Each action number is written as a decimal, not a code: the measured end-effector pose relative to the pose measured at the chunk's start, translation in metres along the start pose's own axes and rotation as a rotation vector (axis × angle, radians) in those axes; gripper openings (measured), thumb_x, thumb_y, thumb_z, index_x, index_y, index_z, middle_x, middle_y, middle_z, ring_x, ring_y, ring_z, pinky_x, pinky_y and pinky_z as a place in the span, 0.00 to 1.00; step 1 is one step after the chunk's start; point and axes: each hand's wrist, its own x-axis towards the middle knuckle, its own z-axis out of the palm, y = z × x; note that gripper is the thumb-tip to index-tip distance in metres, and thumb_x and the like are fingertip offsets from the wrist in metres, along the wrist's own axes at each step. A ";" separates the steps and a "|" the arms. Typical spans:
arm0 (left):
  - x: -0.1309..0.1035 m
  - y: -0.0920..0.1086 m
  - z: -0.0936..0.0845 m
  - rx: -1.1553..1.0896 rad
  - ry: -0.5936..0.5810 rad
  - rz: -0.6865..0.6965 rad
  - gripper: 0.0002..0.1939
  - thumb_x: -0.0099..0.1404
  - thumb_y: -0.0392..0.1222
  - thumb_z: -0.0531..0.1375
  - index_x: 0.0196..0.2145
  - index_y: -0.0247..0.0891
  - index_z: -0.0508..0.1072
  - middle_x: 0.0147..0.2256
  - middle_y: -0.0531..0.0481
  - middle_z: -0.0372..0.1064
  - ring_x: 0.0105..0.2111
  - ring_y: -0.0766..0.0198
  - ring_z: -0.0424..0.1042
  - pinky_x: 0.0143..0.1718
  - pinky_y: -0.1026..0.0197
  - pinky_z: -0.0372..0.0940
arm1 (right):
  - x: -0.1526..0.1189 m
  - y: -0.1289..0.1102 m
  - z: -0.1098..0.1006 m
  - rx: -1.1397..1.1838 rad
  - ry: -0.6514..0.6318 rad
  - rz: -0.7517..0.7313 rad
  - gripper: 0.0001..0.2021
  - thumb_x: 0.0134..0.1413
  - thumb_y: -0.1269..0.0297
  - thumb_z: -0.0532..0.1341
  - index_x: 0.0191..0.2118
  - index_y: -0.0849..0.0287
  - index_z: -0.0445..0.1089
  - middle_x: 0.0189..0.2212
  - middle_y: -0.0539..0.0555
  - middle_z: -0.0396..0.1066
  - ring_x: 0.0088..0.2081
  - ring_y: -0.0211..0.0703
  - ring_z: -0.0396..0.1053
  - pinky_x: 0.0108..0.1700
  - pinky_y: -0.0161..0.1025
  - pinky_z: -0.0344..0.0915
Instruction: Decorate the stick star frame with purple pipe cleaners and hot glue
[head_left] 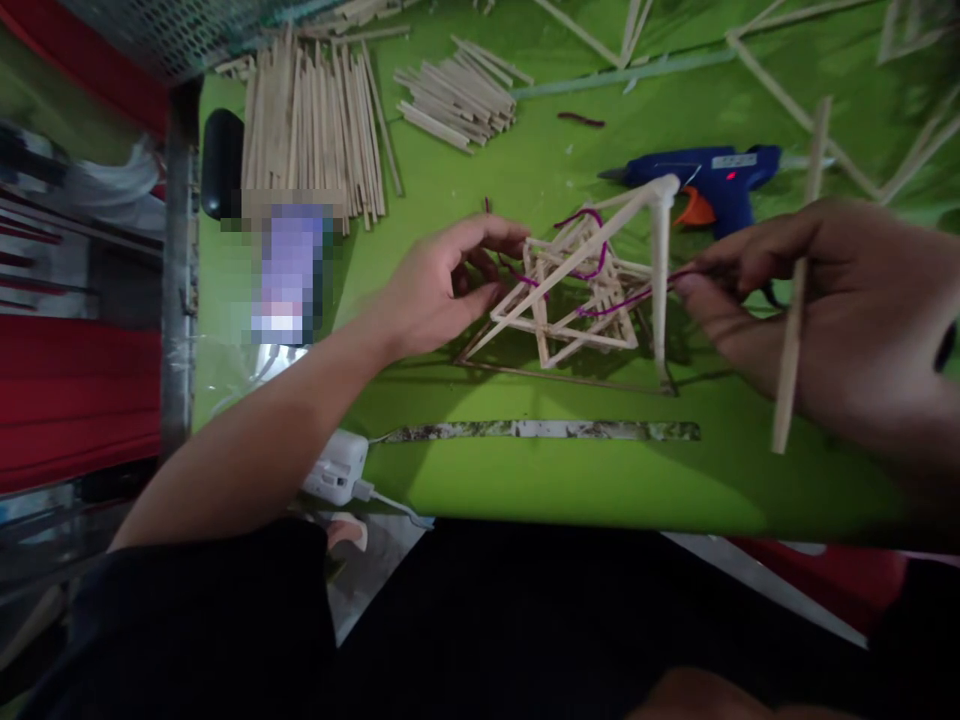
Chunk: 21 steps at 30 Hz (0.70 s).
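My hands work a stick frame [577, 290] on the green surface [525, 480]
Left hand [442, 285] touches it, grip apart; right hand [817, 300] pinches purple wire [637, 297], stick [796, 300]

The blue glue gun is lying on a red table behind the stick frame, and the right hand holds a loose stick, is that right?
Not quite. In the head view the table is green, not red. The blue glue gun does lie behind the stick frame, and the right hand holds a loose stick.

A bright green table [525, 480] fills the view under even light. At nine o'clock a grey metal post [177, 280] edges it, with red panels [75, 400] beyond. At eleven o'clock sits a metal mesh [172, 35].
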 end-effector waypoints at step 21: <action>-0.005 0.044 -0.014 0.138 0.170 0.024 0.24 0.71 0.67 0.79 0.43 0.43 0.87 0.37 0.46 0.83 0.36 0.56 0.79 0.44 0.48 0.78 | 0.005 -0.031 -0.016 0.618 -0.017 0.193 0.20 0.46 0.65 0.86 0.33 0.51 0.74 0.32 0.52 0.83 0.30 0.45 0.82 0.29 0.42 0.80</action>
